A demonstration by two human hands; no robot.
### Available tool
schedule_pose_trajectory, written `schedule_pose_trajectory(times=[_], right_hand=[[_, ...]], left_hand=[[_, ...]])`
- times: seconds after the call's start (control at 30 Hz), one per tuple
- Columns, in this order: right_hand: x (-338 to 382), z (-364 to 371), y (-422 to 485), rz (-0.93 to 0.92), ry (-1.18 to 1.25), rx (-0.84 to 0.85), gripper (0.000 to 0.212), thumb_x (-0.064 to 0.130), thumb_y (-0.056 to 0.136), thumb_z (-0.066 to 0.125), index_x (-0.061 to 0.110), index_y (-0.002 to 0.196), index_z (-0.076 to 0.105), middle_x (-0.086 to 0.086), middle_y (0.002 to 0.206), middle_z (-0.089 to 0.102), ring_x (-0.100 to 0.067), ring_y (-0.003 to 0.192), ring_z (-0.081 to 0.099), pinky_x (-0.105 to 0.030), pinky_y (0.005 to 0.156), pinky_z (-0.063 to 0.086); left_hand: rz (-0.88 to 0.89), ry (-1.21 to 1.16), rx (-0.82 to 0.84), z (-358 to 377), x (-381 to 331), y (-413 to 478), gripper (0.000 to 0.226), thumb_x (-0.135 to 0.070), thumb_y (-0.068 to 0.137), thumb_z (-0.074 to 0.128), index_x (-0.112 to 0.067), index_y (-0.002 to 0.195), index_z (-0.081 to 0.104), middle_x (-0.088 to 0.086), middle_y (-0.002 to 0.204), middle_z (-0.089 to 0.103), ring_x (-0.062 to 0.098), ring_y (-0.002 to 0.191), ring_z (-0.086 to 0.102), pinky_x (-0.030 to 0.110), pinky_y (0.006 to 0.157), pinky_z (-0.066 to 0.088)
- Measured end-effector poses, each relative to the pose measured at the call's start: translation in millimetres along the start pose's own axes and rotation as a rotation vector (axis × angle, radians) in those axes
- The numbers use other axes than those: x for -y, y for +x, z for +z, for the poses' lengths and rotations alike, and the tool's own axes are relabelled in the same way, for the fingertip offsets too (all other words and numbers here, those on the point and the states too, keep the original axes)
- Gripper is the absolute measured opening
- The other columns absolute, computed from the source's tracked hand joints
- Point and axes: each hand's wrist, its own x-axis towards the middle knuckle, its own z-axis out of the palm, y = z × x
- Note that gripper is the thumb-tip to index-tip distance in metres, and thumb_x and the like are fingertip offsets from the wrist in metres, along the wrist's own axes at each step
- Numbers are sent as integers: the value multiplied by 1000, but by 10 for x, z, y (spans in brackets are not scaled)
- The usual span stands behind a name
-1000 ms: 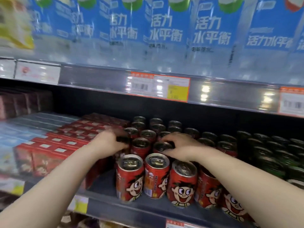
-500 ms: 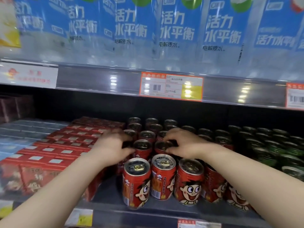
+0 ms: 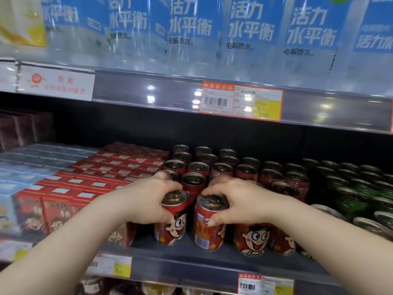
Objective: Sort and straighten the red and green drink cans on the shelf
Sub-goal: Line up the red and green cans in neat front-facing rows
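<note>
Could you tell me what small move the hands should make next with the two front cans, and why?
Probably twist the can in the right hand: that can shows its barcode side, while the left hand's can and the neighbouring can show the cartoon face.

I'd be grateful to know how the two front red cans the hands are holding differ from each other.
The left can shows its cartoon face to the front; the right can is turned, showing a barcode and only the face's edge. The left can is gripped by the left hand, the right can by the right hand. The left can sits slightly farther back. Both are red, upright, same size, held at the top.
</note>
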Motion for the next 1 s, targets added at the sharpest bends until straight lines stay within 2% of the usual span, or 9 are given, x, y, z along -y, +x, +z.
schedule_pose_trajectory(times=[0.17,0.37,0.5,0.6,0.7,0.8,0.9,1.0], right_hand=[[179,175,101,24,124,-95,68,52,72,70,35,132,42,7,132,44,-13,121,44,-30,100,40],[62,120,77,42,219,34,71,42,74,72,32,137,38,8,140,44,-12,125,44,-32,102,43],[120,111,136,100,200,-12,71,51,66,75,31,127,43,7,130,51,-12,113,51,-30,92,48],[187,181,173,152,176,-38,81,61,62,72,30,130,39,7,129,49,-14,114,49,-31,92,46],[199,187,162,148,126,-24,83,66,63,68,31,132,38,6,132,48,-14,117,47,-32,94,45],[137,2,34,145,29,82,85,64,66,67,33,138,33,6,141,40,-15,126,41,-31,100,40],[-2,-252,-197,207,-203,190,80,59,69,69,37,137,33,8,140,38,-15,126,40,-29,95,38],[-76,-300,-365,271,-370,274,79,53,69,71,42,136,30,9,138,37,-17,122,42,-30,92,43]], left_hand=[[-39,139,-8,-28,67,-7,75,-41,80,64,-41,143,23,-4,138,33,19,129,31,31,106,31],[-31,28,14,-17,104,-28,76,-42,78,67,-39,142,26,-5,138,33,17,130,30,32,108,31],[5,-9,22,-71,158,-54,70,-36,78,69,-38,138,33,-9,134,37,12,125,36,29,104,34],[32,-32,60,-108,209,-79,70,-29,78,70,-38,137,34,-12,135,36,9,123,36,25,104,34],[31,-56,55,-103,195,-96,71,-29,78,70,-39,137,33,-13,138,33,8,126,33,24,104,31],[36,-2,-31,-45,53,-65,76,-49,73,69,-40,138,30,-10,140,32,13,131,26,30,108,27],[109,5,-90,71,-144,5,77,-61,71,64,-40,138,31,-10,137,35,14,130,28,29,106,22],[147,23,-126,165,-197,61,75,-66,71,59,-40,136,32,-13,138,39,11,127,34,29,106,20]])
